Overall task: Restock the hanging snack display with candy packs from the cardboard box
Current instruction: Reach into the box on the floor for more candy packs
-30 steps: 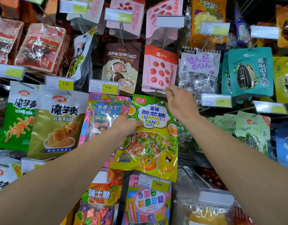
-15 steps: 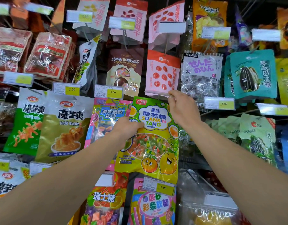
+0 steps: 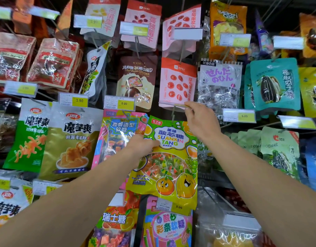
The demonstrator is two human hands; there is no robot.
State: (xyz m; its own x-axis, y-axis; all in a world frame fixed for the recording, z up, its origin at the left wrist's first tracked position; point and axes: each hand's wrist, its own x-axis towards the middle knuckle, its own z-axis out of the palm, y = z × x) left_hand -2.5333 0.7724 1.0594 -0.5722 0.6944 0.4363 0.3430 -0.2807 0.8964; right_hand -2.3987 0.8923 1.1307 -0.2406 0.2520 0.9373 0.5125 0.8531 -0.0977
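While the yellow-green SUANXIN TANG candy pack (image 3: 168, 157) hangs at the middle of the display, its top edge sits just under a thin metal peg hook (image 3: 173, 115) that slants down toward it; whether the pack is already threaded on the hook cannot be told. The left hand (image 3: 142, 146) grips the pack by its left edge, thumb lying across the printed front near the lettering. The right hand (image 3: 200, 120) is raised above the pack's upper right corner, its fingertips (image 3: 188, 105) pinching a price label holder (image 3: 173, 103) tipped up edge-on at the end of the hook. Just left of the pack hangs a pink and blue gummy candy pack (image 3: 118, 134), partly overlapped by it, below a yellow 5.00 price tag (image 3: 120, 103). Directly above hangs a pink pack printed with red berries (image 3: 177, 82). Below, a pink sour strip candy pack (image 3: 168, 227) is partly covered by the held pack's bottom edge.
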